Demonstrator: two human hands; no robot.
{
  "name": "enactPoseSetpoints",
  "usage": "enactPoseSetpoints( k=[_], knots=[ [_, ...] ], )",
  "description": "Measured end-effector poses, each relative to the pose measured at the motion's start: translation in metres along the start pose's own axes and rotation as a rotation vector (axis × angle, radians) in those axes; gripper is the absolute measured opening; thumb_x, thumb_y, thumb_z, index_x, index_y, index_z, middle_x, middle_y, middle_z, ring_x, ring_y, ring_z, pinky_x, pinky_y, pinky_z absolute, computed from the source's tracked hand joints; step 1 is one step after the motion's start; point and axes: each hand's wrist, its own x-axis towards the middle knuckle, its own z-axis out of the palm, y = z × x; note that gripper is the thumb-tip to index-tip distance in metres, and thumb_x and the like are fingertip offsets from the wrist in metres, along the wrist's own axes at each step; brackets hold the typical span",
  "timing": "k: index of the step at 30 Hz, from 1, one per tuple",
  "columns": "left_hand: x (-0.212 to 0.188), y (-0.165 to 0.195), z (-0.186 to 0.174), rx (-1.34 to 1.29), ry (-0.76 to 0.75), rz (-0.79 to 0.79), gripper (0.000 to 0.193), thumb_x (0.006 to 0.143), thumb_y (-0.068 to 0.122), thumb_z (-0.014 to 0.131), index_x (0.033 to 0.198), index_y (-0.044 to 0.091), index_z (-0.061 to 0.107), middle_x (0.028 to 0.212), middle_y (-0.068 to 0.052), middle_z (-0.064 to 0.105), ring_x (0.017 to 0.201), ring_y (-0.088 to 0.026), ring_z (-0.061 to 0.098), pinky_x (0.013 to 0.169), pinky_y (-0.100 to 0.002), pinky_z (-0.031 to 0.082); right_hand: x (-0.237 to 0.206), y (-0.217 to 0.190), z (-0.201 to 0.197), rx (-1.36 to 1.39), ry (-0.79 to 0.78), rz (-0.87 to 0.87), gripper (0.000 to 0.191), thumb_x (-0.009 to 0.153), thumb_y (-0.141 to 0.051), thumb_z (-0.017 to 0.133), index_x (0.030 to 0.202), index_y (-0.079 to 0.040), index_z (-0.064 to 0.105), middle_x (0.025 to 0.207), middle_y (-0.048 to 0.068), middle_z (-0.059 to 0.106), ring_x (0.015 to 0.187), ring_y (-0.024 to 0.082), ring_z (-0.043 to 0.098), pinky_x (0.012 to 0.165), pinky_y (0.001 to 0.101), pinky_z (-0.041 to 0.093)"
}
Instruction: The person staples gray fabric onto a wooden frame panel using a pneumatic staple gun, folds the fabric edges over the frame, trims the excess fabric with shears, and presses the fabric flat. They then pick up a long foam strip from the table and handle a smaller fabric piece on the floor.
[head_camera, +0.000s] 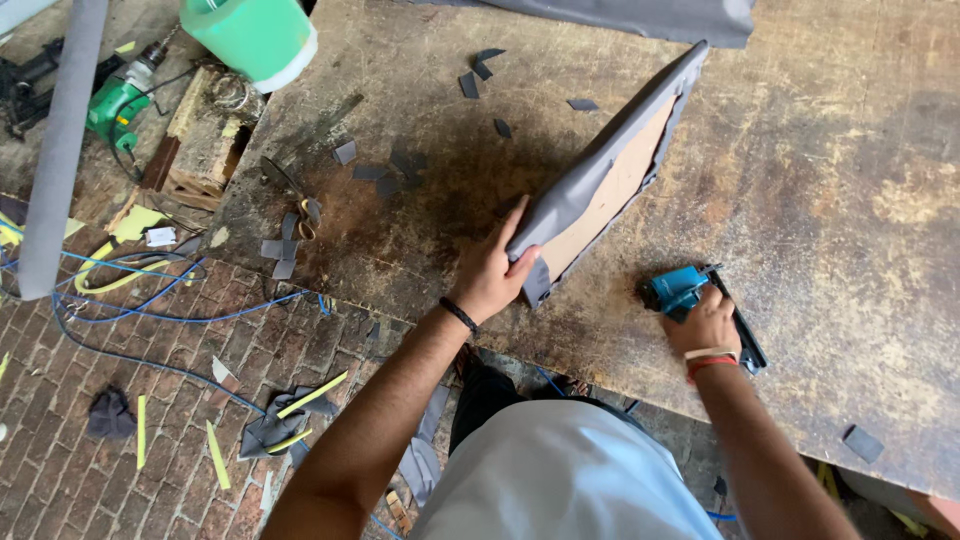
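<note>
My left hand (490, 275) grips the near corner of a flat board wrapped in grey fabric (600, 175), which stands on edge and tilted on the worn wooden workbench (830, 200). The board's bare brown back (610, 200) faces right. My right hand (706, 325) rests on a blue staple gun (690, 290) lying on the bench just right of the board. A black band is on my left wrist, a red and white one on my right.
Grey fabric offcuts (385, 170) and scissors (295, 205) lie on the bench's left part. More grey fabric (640, 15) sits at the far edge. On the brick floor left: a green drill (118, 100), a green bucket (250, 35), blue cables (150, 300), a grey pole (60, 140).
</note>
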Motion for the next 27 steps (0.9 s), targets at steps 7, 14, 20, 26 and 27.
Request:
enactPoseSetpoints(
  k=[7, 14, 20, 26, 27],
  knots=[
    [-0.003, -0.009, 0.003, -0.171, -0.033, 0.051, 0.080, 0.102, 0.016, 0.065, 0.165, 0.022, 0.017, 0.153, -0.027, 0.051, 0.124, -0.037, 0.067, 0.096, -0.046, 0.063, 0.016, 0.031, 0.046, 0.089, -0.023, 0.168, 0.105, 0.078, -0.028, 0.089, 0.155, -0.006, 0.021, 0.146, 0.026, 0.044, 0.113, 0.043, 0.067, 0.091, 0.0449, 0.059],
    [-0.006, -0.001, -0.002, -0.144, -0.063, 0.054, 0.083, 0.100, 0.014, 0.067, 0.165, 0.021, 0.016, 0.155, -0.027, 0.048, 0.129, -0.039, 0.063, 0.101, -0.049, 0.059, 0.014, 0.026, 0.020, 0.291, -0.061, 0.069, 0.085, 0.080, -0.026, 0.085, 0.144, -0.003, 0.034, 0.112, 0.024, 0.068, 0.098, 0.038, 0.068, 0.082, 0.0454, 0.055],
    [-0.005, 0.003, -0.008, -0.112, -0.052, 0.069, 0.086, 0.097, 0.009, 0.069, 0.164, 0.020, 0.017, 0.154, -0.028, 0.048, 0.129, -0.041, 0.062, 0.103, -0.048, 0.057, -0.061, -0.025, -0.038, 1.161, -0.241, -0.200, 0.049, 0.075, -0.008, 0.079, 0.122, -0.006, 0.064, 0.082, 0.009, 0.067, 0.065, 0.021, 0.062, 0.056, 0.0380, 0.051],
    [-0.009, 0.004, -0.006, -0.118, -0.092, 0.017, 0.095, 0.091, -0.001, 0.069, 0.164, 0.023, 0.014, 0.156, -0.027, 0.047, 0.129, -0.040, 0.062, 0.103, -0.048, 0.058, -0.110, -0.080, -0.068, 1.008, -0.144, -0.551, 0.040, 0.075, -0.006, 0.074, 0.114, -0.008, 0.069, 0.081, 0.002, 0.071, 0.069, 0.010, 0.066, 0.062, 0.0290, 0.056],
    [-0.010, 0.004, -0.006, -0.113, -0.110, -0.011, 0.098, 0.088, -0.003, 0.070, 0.164, 0.024, 0.014, 0.156, -0.027, 0.046, 0.128, -0.040, 0.063, 0.102, -0.048, 0.059, -0.112, -0.085, -0.070, 0.949, -0.125, -0.555, 0.036, 0.075, -0.008, 0.077, 0.111, -0.006, 0.070, 0.080, 0.003, 0.072, 0.068, 0.011, 0.066, 0.062, 0.0296, 0.056]
  ],
)
